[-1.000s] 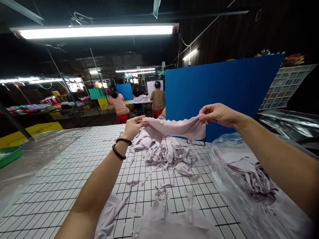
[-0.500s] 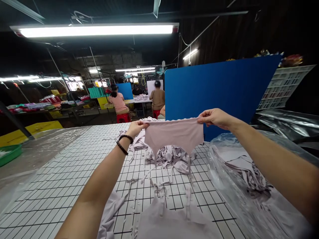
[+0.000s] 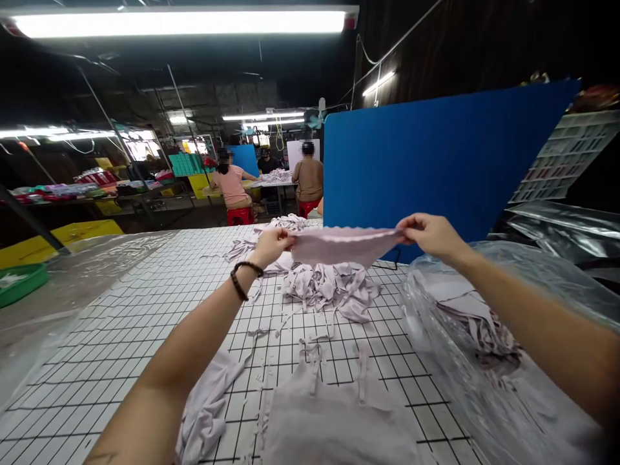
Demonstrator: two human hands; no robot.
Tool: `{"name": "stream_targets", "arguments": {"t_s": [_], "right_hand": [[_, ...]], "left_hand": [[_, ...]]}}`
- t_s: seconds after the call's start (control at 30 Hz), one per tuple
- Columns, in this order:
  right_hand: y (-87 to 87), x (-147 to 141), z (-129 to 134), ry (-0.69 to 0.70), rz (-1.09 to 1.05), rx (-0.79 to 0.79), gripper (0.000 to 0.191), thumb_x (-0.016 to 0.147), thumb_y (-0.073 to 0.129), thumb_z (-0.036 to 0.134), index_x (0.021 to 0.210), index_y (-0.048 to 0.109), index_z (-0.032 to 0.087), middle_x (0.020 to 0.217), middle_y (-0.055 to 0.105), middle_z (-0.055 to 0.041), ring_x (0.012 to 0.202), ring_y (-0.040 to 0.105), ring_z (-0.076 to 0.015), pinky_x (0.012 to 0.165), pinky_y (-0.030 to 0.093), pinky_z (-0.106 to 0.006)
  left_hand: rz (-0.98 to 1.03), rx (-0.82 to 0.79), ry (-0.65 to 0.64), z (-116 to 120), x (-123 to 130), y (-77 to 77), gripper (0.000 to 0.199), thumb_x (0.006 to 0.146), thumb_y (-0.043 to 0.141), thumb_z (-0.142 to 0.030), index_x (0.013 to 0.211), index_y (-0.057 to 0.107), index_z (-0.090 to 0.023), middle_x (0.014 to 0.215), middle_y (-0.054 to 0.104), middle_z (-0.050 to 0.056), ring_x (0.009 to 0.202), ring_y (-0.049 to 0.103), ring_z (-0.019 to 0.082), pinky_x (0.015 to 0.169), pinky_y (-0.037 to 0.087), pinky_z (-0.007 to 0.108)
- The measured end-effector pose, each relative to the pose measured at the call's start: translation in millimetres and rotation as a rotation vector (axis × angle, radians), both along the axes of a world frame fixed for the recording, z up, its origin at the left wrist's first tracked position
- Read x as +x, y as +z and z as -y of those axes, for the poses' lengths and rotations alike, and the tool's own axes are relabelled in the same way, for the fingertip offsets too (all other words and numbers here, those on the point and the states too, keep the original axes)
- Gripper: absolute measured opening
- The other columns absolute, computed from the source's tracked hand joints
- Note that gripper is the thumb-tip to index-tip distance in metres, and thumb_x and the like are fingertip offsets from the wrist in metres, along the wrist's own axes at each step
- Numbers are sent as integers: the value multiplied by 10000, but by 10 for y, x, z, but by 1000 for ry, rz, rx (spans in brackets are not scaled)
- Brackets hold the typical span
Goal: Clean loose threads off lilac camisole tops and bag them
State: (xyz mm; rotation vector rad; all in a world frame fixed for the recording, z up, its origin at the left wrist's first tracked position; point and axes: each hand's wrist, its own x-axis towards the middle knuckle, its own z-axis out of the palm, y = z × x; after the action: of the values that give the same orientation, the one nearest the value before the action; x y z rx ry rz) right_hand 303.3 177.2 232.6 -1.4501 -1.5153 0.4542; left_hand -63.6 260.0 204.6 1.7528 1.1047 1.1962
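1. Garment (image 3: 339, 413), pale, strapped, spread nearest on gridded table (image 3: 145, 336); crumpled cloth (image 3: 206, 407) at its left
2. Left hand (image 3: 268, 247), one: thumb and fingers closed in a pinch on one upper corner of held cloth piece (image 3: 339, 248)
3. Right hand (image 3: 433, 236), one: same closed pinch, opposite upper corner; piece aloft between the two, scalloped edge uppermost, short of blue board (image 3: 416, 168)
4. Handling, as judged: even, light outward pull, corners level; too hard a tug may distort the scallops; fingertips best confined to the edge, body well above loose pile (image 3: 329, 284) so that nothing snags
5. Obscured, near: lower edge of spread garment, cut off by frame; bagged cloth (image 3: 450, 290), blurred by clear plastic
6. Obscured, middle: lower part of held piece, foreshortened, any straps unconfirmed; fingertips behind cloth unseen
7. Obscured, far: hand work of seated people (image 3: 232, 184), too small to tell
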Motion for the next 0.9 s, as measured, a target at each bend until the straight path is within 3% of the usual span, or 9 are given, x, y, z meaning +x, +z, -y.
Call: {"name": "stream_targets", "arguments": {"t_s": [0.07, 0.13, 0.23, 0.33, 0.4, 0.6, 0.77, 0.9], "right_hand": [[-306, -48, 426, 64, 157, -116, 104, 732, 619, 204, 833, 643, 208, 717, 669, -26, 602, 618, -151, 508, 480, -232], [-727, -140, 910, 150, 228, -277, 112, 771, 567, 263, 842, 638, 212, 710, 664, -24, 484, 541, -131, 415, 403, -232], [-1426, -346, 1590, 248, 291, -403, 142, 787, 477, 223, 776, 618, 212, 684, 643, -10, 560, 558, -153, 495, 426, -256], [-1902, -543, 2061, 275, 333, -463, 172, 772, 438, 188, 720, 600, 214, 643, 619, 5, 600, 568, -170, 552, 439, -277], [-1996, -615, 2250, 247, 340, -470, 181, 784, 428, 193, 739, 602, 220, 670, 633, 2, 632, 585, -182, 584, 453, -292], [-1893, -634, 2633, 68, 303, -286, 191, 844, 451, 261, 926, 623, 242, 946, 675, -37, 871, 630, -214, 775, 501, -332], [-2227, -744, 2960, 163, 401, -234, 227, 858, 405, 188, 955, 606, 233, 957, 666, -50, 876, 634, -217, 781, 513, -351], [-2393, -806, 3083, 185, 471, -213, 261, 867, 383, 159, 988, 603, 231, 961, 663, -61, 894, 630, -230, 799, 511, -379]], "left_hand": [[-69, -54, -39, 392, -161, -344, 192, 628, 726, -280, 736, 659, -136, 679, 669, 42, 621, 614, 143, 578, 482, 244], [-225, -145, -131, 827, -315, -750, 202, 673, 683, -303, 809, 670, -153, 754, 687, 48, 646, 620, 144, 568, 476, 235], [-357, -262, -190, 1449, -474, -1322, 194, 723, 614, -303, 845, 666, -161, 713, 679, 38, 609, 605, 141, 532, 449, 226], [-416, -247, -208, 1905, -550, -1666, 135, 710, 593, -233, 807, 664, -171, 721, 683, 28, 650, 618, 142, 588, 472, 230], [-427, -208, -198, 2101, -583, -1742, 119, 705, 593, -212, 799, 659, -179, 777, 691, 32, 705, 627, 146, 652, 495, 242], [-435, -60, -140, 2533, -717, -1713, 151, 769, 553, -214, 901, 626, -200, 923, 675, 36, 873, 630, 162, 790, 517, 287], [-480, -15, -168, 2932, -808, -1917, 161, 779, 498, -135, 890, 581, -216, 1010, 644, 36, 964, 610, 169, 856, 504, 312], [-529, -20, -181, 3085, -835, -2113, 169, 786, 464, -114, 879, 557, -220, 1072, 614, 46, 990, 598, 172, 854, 503, 311]]}}
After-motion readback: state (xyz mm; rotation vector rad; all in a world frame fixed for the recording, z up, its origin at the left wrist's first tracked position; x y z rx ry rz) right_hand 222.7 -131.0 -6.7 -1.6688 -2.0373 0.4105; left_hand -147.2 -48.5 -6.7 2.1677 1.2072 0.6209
